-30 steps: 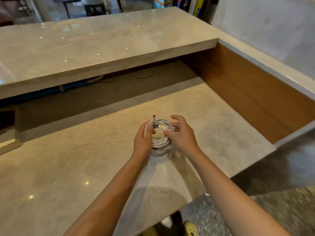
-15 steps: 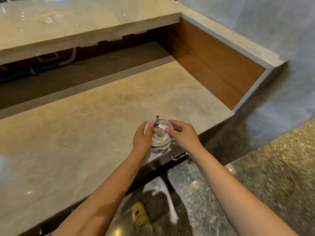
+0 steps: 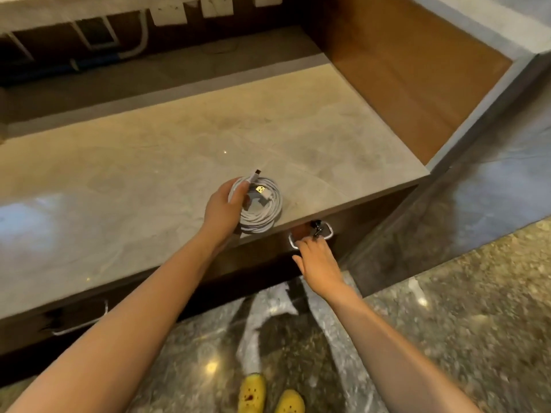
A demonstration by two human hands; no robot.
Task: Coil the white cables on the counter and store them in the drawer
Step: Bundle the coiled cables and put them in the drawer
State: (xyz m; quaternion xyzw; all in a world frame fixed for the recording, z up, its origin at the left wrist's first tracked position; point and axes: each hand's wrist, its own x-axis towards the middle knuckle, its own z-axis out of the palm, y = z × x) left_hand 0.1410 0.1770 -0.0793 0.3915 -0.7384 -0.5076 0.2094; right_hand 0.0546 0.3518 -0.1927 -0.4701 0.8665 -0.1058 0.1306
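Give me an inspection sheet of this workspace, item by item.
Surface: glossy marble counter.
Job's things: coiled white cable at the counter's front edge; drawer below it shut, with a silver handle.
Clutter: nothing seen.
Hands: left hand grips the coil; right hand has its fingers at the handle, grip unclear.
Cables: only that coil, with one plug sticking up.
Surroundings: speckled floor, yellow shoes.

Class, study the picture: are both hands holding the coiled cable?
No, only the left hand grips the coiled cable; the right hand reaches the drawer handle.
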